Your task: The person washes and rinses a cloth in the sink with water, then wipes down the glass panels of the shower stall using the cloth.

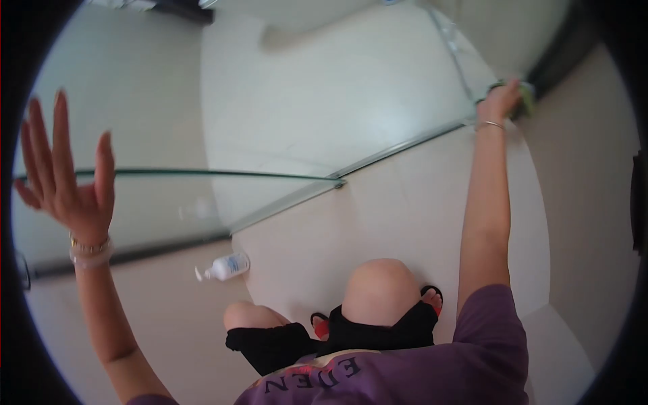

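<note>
My left hand (74,185) is raised at the left, palm showing and fingers spread, with nothing in it. It overlaps the edge of a swung-out glass door (223,173); whether it touches the glass I cannot tell. At the upper right, my right arm is stretched out and my right hand (501,102) is closed round a green cloth (526,100), beside the dark upright frame where the glass meets the wall. The fingers are partly hidden on the far side of the hand. Bracelets circle both wrists.
A white pump bottle (228,266) rests on the pale floor (418,196) left of my knees. A metal track (405,145) runs along the foot of the glass, with a small fitting (340,183) at the door's corner. Pale wall (580,175) rises on the right.
</note>
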The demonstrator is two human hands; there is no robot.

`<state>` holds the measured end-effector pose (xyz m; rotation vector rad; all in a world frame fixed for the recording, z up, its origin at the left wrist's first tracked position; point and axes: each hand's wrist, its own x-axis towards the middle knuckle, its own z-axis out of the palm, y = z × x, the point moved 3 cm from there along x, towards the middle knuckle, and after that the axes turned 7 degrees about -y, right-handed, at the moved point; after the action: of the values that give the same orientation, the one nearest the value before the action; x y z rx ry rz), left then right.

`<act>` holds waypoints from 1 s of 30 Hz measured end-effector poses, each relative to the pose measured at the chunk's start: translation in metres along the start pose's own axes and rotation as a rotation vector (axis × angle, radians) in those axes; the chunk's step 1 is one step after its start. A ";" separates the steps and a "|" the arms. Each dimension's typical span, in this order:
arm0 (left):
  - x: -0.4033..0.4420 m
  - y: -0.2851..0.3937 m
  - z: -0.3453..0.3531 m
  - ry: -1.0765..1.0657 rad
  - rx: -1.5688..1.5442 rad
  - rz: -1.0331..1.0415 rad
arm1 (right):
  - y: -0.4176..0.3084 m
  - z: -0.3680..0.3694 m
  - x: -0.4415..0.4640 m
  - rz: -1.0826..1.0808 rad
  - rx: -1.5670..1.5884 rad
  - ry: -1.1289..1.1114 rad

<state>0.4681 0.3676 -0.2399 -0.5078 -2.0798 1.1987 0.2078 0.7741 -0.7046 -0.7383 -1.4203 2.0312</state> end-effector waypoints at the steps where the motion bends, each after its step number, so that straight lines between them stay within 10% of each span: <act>1: 0.001 0.001 -0.001 0.011 -0.002 0.006 | -0.053 0.016 -0.034 -0.103 0.077 -0.041; 4: 0.004 0.007 -0.001 0.069 -0.056 0.021 | -0.150 0.065 -0.147 -0.774 -0.010 -0.019; 11: 0.007 0.015 -0.005 0.047 -0.061 -0.027 | -0.083 0.077 -0.377 -1.631 -0.598 -1.012; 15: -0.003 0.018 -0.009 -0.289 0.057 -0.034 | 0.042 0.025 -0.301 -0.988 -0.515 -1.485; 17: 0.001 0.021 -0.019 -0.079 -0.193 -0.109 | 0.030 0.020 -0.234 -0.502 -0.156 -1.445; 19: -0.015 0.027 -0.018 -0.110 -0.410 -0.072 | -0.042 0.034 -0.196 -1.120 -0.735 -0.703; 23: -0.068 0.077 -0.038 -0.224 -0.838 0.064 | -0.286 0.110 -0.173 -1.415 -0.289 -0.270; 27: -0.090 0.099 -0.030 -0.173 -1.051 0.075 | -0.409 0.201 -0.273 -1.571 -0.134 -0.408; 30: -0.083 0.080 -0.031 -0.159 -1.147 0.015 | -0.367 0.193 -0.406 -1.805 -0.269 -0.424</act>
<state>0.5482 0.3743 -0.3283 -0.9293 -2.7609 -0.0901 0.4008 0.4705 -0.2490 0.8126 -1.5248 0.5136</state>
